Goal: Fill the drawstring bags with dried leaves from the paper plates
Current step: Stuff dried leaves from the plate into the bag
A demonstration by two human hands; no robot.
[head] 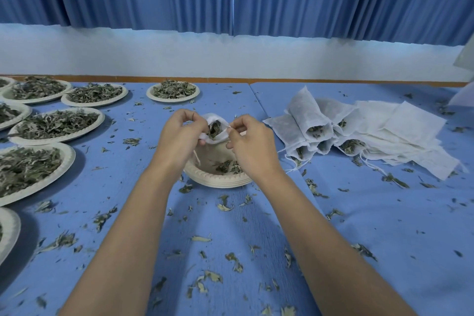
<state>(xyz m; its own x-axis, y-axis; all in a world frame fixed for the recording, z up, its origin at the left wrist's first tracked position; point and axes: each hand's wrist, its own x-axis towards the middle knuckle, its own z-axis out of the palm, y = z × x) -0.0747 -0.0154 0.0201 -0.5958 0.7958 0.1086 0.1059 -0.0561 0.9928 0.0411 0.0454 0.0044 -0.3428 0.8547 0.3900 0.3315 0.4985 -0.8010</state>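
White cloth, the bag point(215, 120) hangs pinched between both my hands at the centre of the frame, just above the plate point(218, 181). My left hand point(179, 136) grips its left rim with curled fingers. My right hand point(250, 143) pinches the right side between thumb and forefinger, on the rim or its cord, I cannot tell which, so neither hand is free. The mouth gapes toward me, and the bag's long axis runs from that mouth away toward the top of the frame, with dark leaves showing inside. A string point(196, 158) dangles below my left hand, over the plate. The few leaves point(228, 167) left on the plate lie just under my right hand, so I judge that hand the nearer for another pinch, with the left holding the mouth open alone. Filled bags point(311, 131) lie well apart at right.
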